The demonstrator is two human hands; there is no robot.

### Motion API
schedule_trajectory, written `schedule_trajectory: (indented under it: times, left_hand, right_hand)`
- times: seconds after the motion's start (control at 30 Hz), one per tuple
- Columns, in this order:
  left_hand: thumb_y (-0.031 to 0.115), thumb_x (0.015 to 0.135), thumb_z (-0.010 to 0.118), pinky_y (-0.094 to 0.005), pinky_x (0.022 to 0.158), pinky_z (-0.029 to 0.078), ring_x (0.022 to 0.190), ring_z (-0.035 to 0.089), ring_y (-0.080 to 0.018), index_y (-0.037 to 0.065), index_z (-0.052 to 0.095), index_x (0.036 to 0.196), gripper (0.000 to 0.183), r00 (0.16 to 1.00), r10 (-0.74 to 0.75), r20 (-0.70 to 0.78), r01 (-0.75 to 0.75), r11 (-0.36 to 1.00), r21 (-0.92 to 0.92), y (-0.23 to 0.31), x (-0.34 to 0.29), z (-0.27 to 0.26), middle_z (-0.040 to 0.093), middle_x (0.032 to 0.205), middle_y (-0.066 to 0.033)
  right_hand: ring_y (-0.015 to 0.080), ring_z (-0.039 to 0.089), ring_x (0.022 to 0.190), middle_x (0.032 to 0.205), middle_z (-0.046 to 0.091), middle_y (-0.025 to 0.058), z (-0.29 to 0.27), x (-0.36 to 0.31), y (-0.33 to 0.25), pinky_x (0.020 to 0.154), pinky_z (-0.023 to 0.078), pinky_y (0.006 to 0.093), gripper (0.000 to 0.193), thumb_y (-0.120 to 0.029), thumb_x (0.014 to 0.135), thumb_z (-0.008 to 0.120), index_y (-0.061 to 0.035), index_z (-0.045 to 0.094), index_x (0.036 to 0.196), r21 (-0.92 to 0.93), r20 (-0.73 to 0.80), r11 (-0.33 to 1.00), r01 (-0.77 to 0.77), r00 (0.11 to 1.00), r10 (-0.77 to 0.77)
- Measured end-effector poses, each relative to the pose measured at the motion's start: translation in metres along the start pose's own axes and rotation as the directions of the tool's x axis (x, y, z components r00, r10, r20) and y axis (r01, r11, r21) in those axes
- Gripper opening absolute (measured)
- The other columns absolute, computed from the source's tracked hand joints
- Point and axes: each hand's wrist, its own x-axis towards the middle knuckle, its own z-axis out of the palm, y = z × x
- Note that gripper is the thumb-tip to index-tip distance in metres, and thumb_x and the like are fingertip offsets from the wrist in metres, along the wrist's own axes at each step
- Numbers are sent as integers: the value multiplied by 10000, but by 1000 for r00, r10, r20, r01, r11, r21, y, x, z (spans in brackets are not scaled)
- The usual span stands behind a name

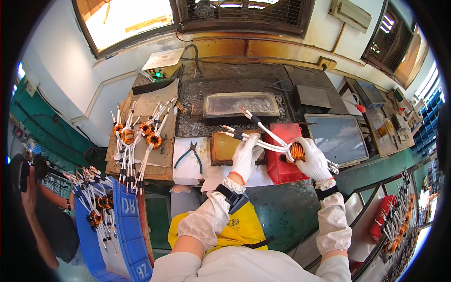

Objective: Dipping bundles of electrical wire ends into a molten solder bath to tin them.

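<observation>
My right hand [312, 160], in a white glove, is closed around a toroidal coil [297, 152] wound with orange copper wire. White sleeved leads [278, 136] run from the coil to the left and away, with black bands and bare copper ends. My gloved left hand [245, 158] is closed on the lower leads, their tips over an amber-filled tray [224, 146]. Another lead stands up towards a rectangular metal pot [240, 104] with a silvery, crusted surface. Beneath the coil is a red plastic box [283, 170], partly covered by the leads and my right hand.
Green-handled pliers [190, 157] lie on white paper. Several finished-looking coils [128, 136] rest on cardboard at left. A blue crate [127, 221] holds more coils. A glass-like panel [337, 139] is at right. A control box [162, 61] stands behind. Another person's arm [34, 207] shows at far left.
</observation>
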Motion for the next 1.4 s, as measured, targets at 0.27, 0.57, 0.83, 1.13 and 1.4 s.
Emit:
schedule_trajectory:
  times: [0.27,0.57,0.83,1.13,1.4]
  left_hand:
    - [402,939,579,-285,838,491,894,613,-130,23,633,1130,428,994,108,7,-106,954,279,2,-8,-2,657,989,-37]
    - [272,692,699,-418,937,442,1018,547,-282,50,560,1109,493,347,273,897,-616,-655,438,24,-14,53,560,1056,-108]
    - [159,793,542,-390,888,475,1017,559,-283,31,557,1045,283,583,221,782,-334,-812,478,-20,30,19,582,1012,-132]
    - [147,852,527,-425,909,470,1075,578,-338,-13,551,1150,340,689,213,693,-331,-758,562,-21,16,29,592,1169,-198]
    - [181,857,505,-377,878,493,1044,602,-280,20,542,1150,337,688,229,688,-319,-757,571,-24,11,23,591,1176,-180]
  right_hand:
    - [406,555,1009,1104,547,174,4,4,1,840,481,457,560,-36,661,634,-105,495,1199,10,-7,1000,4,1000,-4]
    - [387,566,1000,1087,553,172,6,2,8,830,488,444,564,-45,657,643,-100,496,1198,-23,-13,999,36,999,-36]
    - [391,566,983,1089,550,164,3,5,1,819,491,453,581,-45,650,652,-104,493,1206,-16,-9,997,77,997,-77]
    - [390,566,992,1097,549,158,3,6,4,824,490,447,590,-41,650,663,-108,492,1211,-27,13,998,60,998,-59]
    - [385,561,1024,1108,550,170,-1,10,10,856,485,424,580,-34,645,673,-90,504,1197,15,61,993,113,992,-114]
